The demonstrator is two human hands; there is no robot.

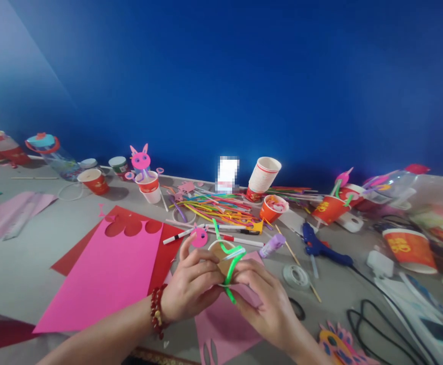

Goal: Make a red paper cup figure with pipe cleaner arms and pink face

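Pipe cleaner (229, 272), bright green and bent, at near centre, between the two hands above the table (12, 268). It crosses the pale rim of a cup-like piece (223, 259), tan inside; the fingers hide much of that piece, so its full shape cannot be told. Left hand (198, 279): grasping the cup-like piece at its left side, index finger raised, red bead bracelet (156, 310) at the wrist. Right hand (261, 294): fingers closed in a pinch at the right side of the cup-like piece, beside the pipe cleaner; exact contact of the fingertips partly hidden.

Below the hands: light pink sheet (227, 324), two slots at its near end. To the left: hot pink sheet (111, 279) with rounded cut-outs along its far edge, overlapping a red sheet (79, 241). Just beyond the left hand: pink disc (199, 236) with an eye, near a white marker (178, 236). Far centre: loose heap of coloured stems (210, 210); stacked paper cups (263, 175), leaning, to its right. Far left of centre: pink figure (141, 160) in a red and white cup (149, 185).

Right of the hands: purple glue stick (272, 245), tape roll (296, 277), and blue glue gun (320, 247), lying on its side, cable running toward the near right.
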